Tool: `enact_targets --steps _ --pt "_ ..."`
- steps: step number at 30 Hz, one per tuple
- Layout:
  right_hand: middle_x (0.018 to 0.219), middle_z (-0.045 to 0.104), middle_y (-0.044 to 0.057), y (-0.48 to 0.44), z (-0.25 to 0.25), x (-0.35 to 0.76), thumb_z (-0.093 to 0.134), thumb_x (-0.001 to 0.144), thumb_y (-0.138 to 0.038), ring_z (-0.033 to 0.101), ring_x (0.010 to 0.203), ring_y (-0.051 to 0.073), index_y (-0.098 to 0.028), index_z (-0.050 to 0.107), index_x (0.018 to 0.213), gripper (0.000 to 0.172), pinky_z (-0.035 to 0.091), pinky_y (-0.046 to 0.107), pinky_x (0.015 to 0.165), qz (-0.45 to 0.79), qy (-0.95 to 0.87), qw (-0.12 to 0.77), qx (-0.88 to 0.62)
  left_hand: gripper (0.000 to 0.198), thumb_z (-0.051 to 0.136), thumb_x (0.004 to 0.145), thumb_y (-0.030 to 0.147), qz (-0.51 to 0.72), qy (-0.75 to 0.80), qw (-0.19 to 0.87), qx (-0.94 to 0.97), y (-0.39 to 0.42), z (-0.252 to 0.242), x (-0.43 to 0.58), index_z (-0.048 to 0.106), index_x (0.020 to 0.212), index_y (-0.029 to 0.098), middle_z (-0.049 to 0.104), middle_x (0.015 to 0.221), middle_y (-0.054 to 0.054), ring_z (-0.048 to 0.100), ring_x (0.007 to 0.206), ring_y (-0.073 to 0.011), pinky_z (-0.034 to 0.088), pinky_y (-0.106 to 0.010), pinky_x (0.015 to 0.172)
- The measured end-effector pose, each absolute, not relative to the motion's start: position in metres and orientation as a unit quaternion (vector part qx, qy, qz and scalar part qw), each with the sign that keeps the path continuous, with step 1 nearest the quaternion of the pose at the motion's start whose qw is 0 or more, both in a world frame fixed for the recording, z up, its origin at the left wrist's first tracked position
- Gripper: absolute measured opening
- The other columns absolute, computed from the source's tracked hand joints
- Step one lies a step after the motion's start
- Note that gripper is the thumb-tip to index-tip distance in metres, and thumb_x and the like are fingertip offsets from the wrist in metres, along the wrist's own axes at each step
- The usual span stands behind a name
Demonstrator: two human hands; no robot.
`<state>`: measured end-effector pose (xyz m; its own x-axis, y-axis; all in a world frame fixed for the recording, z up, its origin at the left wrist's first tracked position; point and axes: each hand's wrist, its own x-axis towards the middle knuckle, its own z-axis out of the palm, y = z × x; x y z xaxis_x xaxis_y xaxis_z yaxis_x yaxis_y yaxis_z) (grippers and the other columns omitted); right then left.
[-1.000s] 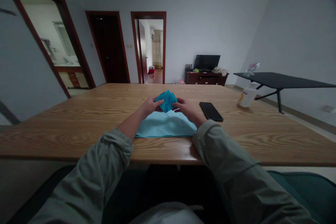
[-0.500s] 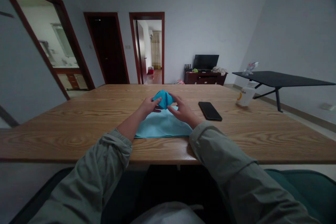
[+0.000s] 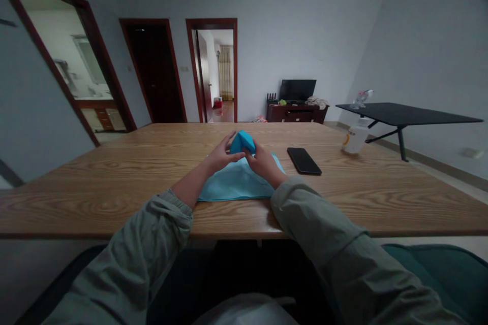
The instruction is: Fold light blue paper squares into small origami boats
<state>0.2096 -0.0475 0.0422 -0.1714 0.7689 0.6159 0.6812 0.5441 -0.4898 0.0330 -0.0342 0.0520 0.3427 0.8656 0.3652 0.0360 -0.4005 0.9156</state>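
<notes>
Our left hand (image 3: 221, 156) and right hand (image 3: 264, 161) hold a gathered peak of turquoise cloth (image 3: 241, 142) between them, just above its flat skirt (image 3: 236, 185) on the wooden bench (image 3: 114, 198). The left fingers (image 3: 231, 141) stand open at its side; the right fingers (image 3: 254, 151) curl closed against it. A light pinch keeps the peak from collapsing. A black smartphone (image 3: 304, 161) lies right of our right fingers.

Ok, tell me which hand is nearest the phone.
The right hand, next to the phone; the left hand sits farther off, beyond the blue cloth.
</notes>
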Motion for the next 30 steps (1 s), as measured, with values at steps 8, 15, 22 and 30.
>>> enact_targets --steps 8,15,22,30 --pt "0.098 0.070 0.007 -0.041 0.040 0.199 0.061 0.082 -0.043 0.067 0.085 0.025 -0.024 0.036 0.142 0.067 0.050 0.037 0.078 0.094 -0.707 0.505 -0.486 0.050 0.055 0.084 0.021 0.495 0.398 0.158 0.756 -0.033 0.052 0.035 0.050 0.133 0.022 0.061 0.125 -0.008 0.061 0.107 -0.0241 0.049 -0.037 0.094" --pt "0.097 0.070 0.008 -0.048 0.049 0.182 0.057 0.085 -0.039 0.066 0.090 0.030 -0.027 0.044 0.138 0.056 0.048 0.041 0.082 0.048 -0.694 0.498 -0.518 0.044 0.051 0.085 0.015 0.452 0.441 -0.002 0.776 -0.043 0.058 0.041 0.052 0.129 0.020 0.059 0.126 -0.008 0.054 0.117 -0.0253 0.041 -0.036 0.102" --pt "0.117 0.067 0.008 -0.049 0.049 0.179 0.051 0.086 -0.023 0.064 0.102 0.030 -0.027 0.043 0.143 0.057 0.048 0.040 0.088 0.040 -0.744 0.480 -0.464 0.036 0.057 0.081 0.019 0.489 0.464 -0.011 0.739 -0.043 0.057 0.037 0.052 0.117 0.019 0.061 0.116 -0.009 0.057 0.109 -0.0251 0.045 -0.036 0.094" --pt "0.114 0.068 0.007 -0.040 0.049 0.195 0.053 0.081 -0.014 0.064 0.101 0.025 -0.025 0.047 0.139 0.059 0.048 0.038 0.091 0.036 -0.727 0.501 -0.468 0.035 0.053 0.073 0.005 0.549 0.440 0.035 0.710 -0.029 0.055 0.022 0.058 0.105 0.020 0.066 0.104 -0.006 0.061 0.103 -0.0233 0.047 -0.038 0.092"
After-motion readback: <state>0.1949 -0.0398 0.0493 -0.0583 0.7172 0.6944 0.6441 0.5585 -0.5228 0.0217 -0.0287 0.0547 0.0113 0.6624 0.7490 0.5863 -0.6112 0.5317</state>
